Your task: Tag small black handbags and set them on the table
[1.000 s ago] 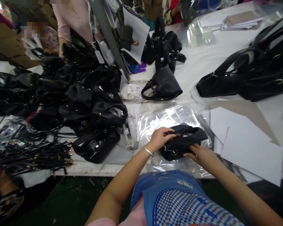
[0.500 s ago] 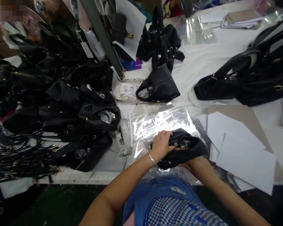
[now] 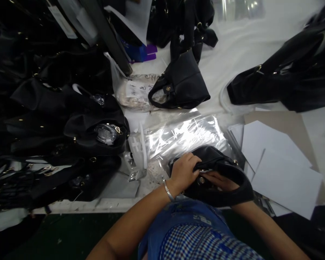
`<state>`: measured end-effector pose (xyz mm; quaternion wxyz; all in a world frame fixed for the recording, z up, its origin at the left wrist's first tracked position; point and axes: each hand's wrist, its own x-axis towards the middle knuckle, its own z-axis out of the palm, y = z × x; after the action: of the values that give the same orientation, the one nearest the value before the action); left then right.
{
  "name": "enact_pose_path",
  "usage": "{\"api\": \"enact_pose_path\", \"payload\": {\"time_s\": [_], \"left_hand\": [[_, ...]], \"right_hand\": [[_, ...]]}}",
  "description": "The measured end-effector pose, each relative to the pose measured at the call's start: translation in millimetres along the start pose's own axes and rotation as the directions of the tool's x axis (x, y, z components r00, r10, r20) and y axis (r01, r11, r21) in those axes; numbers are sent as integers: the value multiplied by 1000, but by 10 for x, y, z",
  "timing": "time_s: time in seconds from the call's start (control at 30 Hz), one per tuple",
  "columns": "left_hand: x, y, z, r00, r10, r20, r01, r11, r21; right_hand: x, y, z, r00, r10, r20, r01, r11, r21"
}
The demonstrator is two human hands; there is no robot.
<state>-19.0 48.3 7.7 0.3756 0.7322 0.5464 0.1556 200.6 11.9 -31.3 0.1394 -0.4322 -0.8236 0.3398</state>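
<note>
A black handbag [image 3: 213, 155] lies tilted on the table before me, its mouth facing up and its handle loop at the right. My left hand [image 3: 185, 169], with a silver bracelet at the wrist, grips the bag's left end, fingers over the top edge and thumb near a round metal snap. Through the handle loop reaches my right hand [image 3: 222, 180]. Its fingers are stretched out towards the left at the bag's mouth, and the fingertips are partly hidden by the bag. Clear plastic sheets [image 3: 184, 133] lie under and behind the bag.
Another small black handbag [image 3: 188, 81] sits further back, against a plastic packet [image 3: 137, 90]. Many black bags [image 3: 70, 119] crowd the left side, near a metal post [image 3: 108, 32]. White card sheets [image 3: 284, 169] lie at the right, with large black bags [image 3: 284, 79] behind them.
My right hand has moved from under the bag to its mouth, through the handle loop. The handle now stands out to the right. The view has moved closer to the table.
</note>
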Motion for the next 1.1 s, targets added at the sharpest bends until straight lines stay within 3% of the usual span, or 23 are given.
{"api": "enact_pose_path", "payload": {"time_s": [0.1, 0.2, 0.47, 0.9, 1.1], "left_hand": [[-3, 21, -9, 1000, -7, 20, 7, 1000, -14], [-1, 21, -16, 999, -26, 31, 27, 999, -32], [26, -76, -12, 998, -27, 63, 31, 998, -62], [50, -41, -279, 943, 149, 298, -139, 989, -56], [122, -49, -229, 974, 63, 216, -41, 994, -104]], "right_hand": [[-35, 27, -37, 990, -107, 91, 107, 994, 3], [-80, 20, -34, 991, -108, 80, 111, 993, -28], [-31, -275, -48, 996, 69, -55, -71, 996, -45], [113, -377, 20, 967, 230, -107, -219, 970, 104], [118, -331, 45, 951, 284, -123, -259, 948, 186]]}}
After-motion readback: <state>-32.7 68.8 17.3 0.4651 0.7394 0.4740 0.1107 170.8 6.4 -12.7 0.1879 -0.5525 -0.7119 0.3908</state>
